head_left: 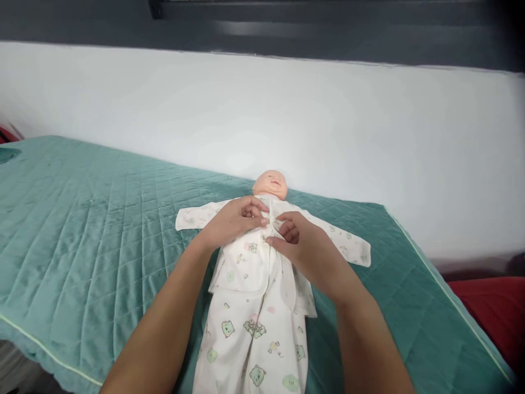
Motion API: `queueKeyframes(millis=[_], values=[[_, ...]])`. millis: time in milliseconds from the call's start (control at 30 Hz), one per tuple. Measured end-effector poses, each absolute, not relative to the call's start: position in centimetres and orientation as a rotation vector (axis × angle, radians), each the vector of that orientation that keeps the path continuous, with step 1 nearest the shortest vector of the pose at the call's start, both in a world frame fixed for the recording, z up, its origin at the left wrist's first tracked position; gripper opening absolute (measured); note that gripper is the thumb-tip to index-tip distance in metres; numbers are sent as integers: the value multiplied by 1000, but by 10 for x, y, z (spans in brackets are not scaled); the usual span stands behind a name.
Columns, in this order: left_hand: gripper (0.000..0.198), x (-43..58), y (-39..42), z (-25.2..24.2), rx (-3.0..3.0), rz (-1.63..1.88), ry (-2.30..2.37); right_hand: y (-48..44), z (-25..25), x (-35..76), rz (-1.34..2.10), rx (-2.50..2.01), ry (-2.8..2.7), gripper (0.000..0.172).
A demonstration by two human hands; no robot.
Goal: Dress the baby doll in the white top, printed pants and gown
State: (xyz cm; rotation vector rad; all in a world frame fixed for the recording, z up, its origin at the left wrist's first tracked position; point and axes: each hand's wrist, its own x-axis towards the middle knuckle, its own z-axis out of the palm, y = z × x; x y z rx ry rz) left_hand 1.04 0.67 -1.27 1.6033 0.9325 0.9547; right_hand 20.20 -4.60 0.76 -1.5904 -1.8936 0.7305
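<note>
A baby doll [271, 184] lies on its back, dressed in a white baby shirt [241, 268] and matching trousers [254, 339], both printed with small green and pink animals. Its sleeves stretch out to either side. At the chest, my left hand [241, 218] is closed, thumb and fingers pinching the shirt's front edge. My right hand [301, 235] grips the front opening from the other side, its thumb lower than its index finger and the other fingers curled in. Small fastenings along the opening are partly hidden by my fingertips.
A green quilted cover [102, 219] with a pale piped edge lies under the doll. Behind it rises a white wall [262, 115] with a dark ledge [328, 33] above. Red fabric [492, 306] shows at the right, beyond the cover's edge.
</note>
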Motion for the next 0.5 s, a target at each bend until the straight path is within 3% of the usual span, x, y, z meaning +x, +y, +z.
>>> queueKeyframes(millis=[33, 200, 333, 500], values=[[23, 9, 5, -11, 1632, 945, 933, -50, 10, 202, 672, -1658, -1933, 20], [25, 0, -1, -1, 1835, 736, 934, -71, 18, 193, 555, -1848, -2069, 41], [21, -5, -5, 3, 1973, 559, 864, -74, 16, 192, 676, -1751, -2009, 42], [13, -1, -8, 2, 1992, 602, 870, -68, 11, 197, 918, -1575, -1895, 41]])
